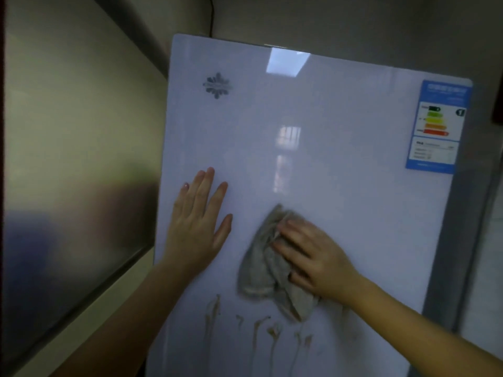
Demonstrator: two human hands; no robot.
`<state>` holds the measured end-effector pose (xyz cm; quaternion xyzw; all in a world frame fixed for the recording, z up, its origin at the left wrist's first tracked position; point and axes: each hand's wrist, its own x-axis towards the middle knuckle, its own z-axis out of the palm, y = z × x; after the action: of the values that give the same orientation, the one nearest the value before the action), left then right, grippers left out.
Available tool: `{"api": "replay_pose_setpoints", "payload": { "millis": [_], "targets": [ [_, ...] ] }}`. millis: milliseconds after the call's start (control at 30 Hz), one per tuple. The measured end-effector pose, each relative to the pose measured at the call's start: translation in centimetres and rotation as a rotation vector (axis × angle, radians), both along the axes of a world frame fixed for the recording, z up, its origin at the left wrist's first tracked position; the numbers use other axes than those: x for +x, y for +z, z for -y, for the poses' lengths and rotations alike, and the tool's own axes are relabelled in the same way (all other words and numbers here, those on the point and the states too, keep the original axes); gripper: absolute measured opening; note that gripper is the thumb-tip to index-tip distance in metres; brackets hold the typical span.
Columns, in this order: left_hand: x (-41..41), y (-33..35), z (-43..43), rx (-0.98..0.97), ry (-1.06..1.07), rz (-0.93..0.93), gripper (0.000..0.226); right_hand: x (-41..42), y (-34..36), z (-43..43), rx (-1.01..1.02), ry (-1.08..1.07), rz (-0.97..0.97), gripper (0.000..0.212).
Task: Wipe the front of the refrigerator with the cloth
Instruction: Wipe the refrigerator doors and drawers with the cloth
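Note:
The white glossy refrigerator door (313,126) fills the middle of the head view. A crumpled grey cloth (261,265) is pressed against its lower middle. My right hand (313,257) lies flat on the cloth's right side, holding it to the door. My left hand (198,221) rests flat on the door to the left of the cloth, fingers spread, holding nothing. Brown drip streaks (255,330) run down the door just below the cloth.
An energy label sticker (435,126) sits at the door's top right, and a snowflake logo (217,85) at its top left. A shiny metal panel (70,170) stands to the left. The refrigerator's grey side (460,240) shows at the right.

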<state>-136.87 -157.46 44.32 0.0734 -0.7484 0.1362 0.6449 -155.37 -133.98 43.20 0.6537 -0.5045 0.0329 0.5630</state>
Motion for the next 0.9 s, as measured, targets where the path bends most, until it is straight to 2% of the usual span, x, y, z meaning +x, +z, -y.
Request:
{"api": "replay_pose_setpoints", "payload": {
  "millis": [67,133,267,367,433,533,633,700,900],
  "targets": [
    [-0.6,-0.4,-0.7,-0.010,0.021,0.005,0.059,-0.1,-1.8,-0.4,0.103,-0.003,-0.061,0.049],
    [-0.8,-0.5,-0.7,-0.007,0.040,0.009,0.060,-0.4,-1.5,-1.1,0.098,-0.001,-0.068,0.047],
    [-0.7,-0.4,-0.4,-0.009,0.046,0.023,0.061,-1.9,2.7,-2.9,-0.151,-0.031,0.058,0.045],
    [-0.9,-0.5,-0.6,0.003,0.051,0.025,0.061,-2.5,5.6,-4.5,-0.400,-0.060,0.249,0.047],
    [-1.1,-0.6,-0.9,0.020,0.040,0.014,0.060,-2.2,6.1,-4.9,-0.490,-0.075,0.355,0.049],
    [-1.3,-0.6,-1.0,0.027,0.030,-0.004,0.060,-1.7,4.7,-4.4,-0.480,-0.083,0.387,0.050],
    [-1.2,-0.5,-1.0,0.024,0.025,0.001,0.060,-2.3,3.3,-4.8,-0.367,-0.094,0.272,0.045],
    [-1.1,-0.5,-0.9,0.016,0.027,0.007,0.061,-2.7,3.3,-5.5,-0.366,-0.105,0.246,0.044],
    [-1.0,-0.5,-1.0,0.031,0.024,0.015,0.062,-1.0,3.6,-4.5,-0.642,-0.113,0.552,0.050]
  ]
}}
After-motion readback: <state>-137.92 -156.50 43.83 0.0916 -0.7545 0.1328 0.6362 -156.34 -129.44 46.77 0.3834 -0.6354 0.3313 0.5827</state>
